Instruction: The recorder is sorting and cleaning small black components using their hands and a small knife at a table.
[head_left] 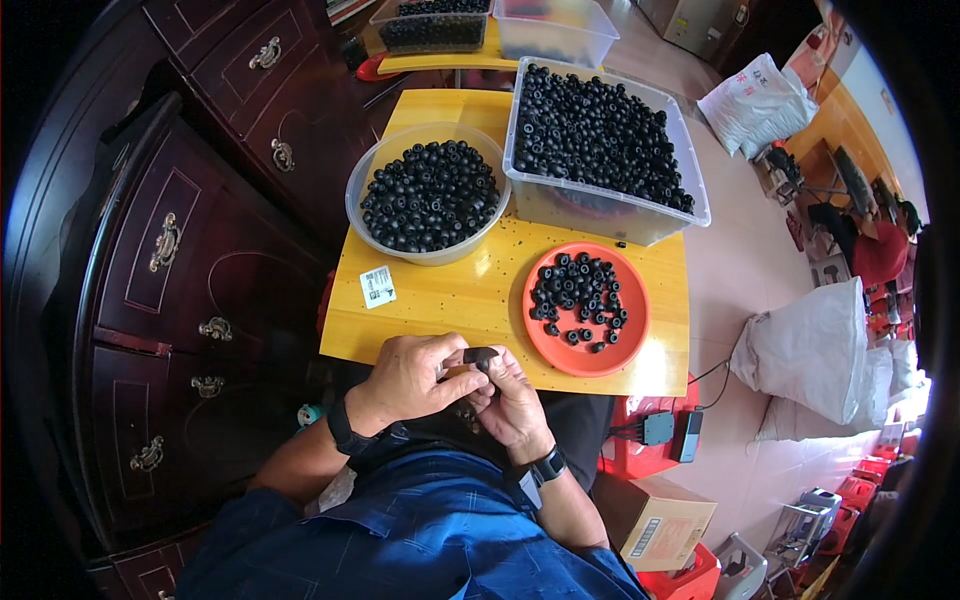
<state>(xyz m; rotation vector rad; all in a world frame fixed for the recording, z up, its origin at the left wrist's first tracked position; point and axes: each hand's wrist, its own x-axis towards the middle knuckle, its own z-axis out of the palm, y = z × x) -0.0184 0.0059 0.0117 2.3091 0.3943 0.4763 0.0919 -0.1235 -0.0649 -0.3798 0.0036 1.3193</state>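
My left hand [412, 378] and my right hand [512, 402] meet just in front of the table's near edge. Their fingertips are pinched together around a small black part [483, 366], mostly covered by the fingers. A dark band or piece [478, 354] shows at my left index fingertip; whether it is worn or held I cannot tell. Right of my hands, an orange-red plate [638, 335] carries loose black ring-like pieces [575, 285] with holes. Farther off, a round translucent tub [362, 225] and a large clear bin [600, 215] are filled with similar black pieces.
A white label [378, 287] lies on the yellow table [460, 300], among scattered black crumbs. Behind stand another clear box [560, 35] and a bin of black pieces [430, 32]. Dark wooden drawers [190, 260] flank the left; white sacks [810, 350] and a cardboard box [665, 530] stand right.
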